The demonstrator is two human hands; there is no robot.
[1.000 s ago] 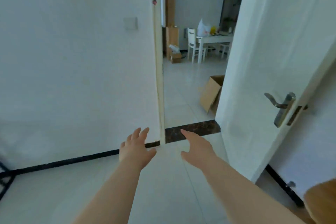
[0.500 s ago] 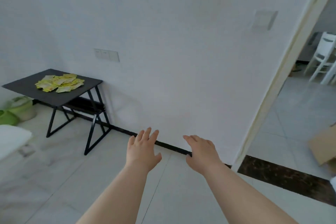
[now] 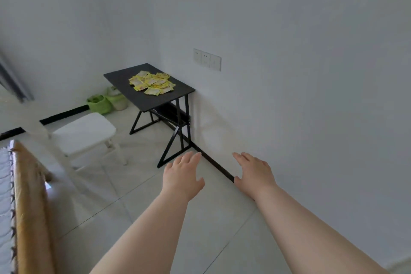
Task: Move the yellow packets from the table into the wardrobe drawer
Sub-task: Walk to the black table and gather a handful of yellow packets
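Holding nothing: left hand, right hand, both spread flat. Yellow packets, loose heap on black table, well ahead of them; I judge hasty scooping spills some.

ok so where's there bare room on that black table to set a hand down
The black table is bare along the side facing the white chair, between that edge and the yellow packets, plus a narrower strip along the front edge. The middle and the side toward the wall are crowded with the heap. The chair seat is bare too.
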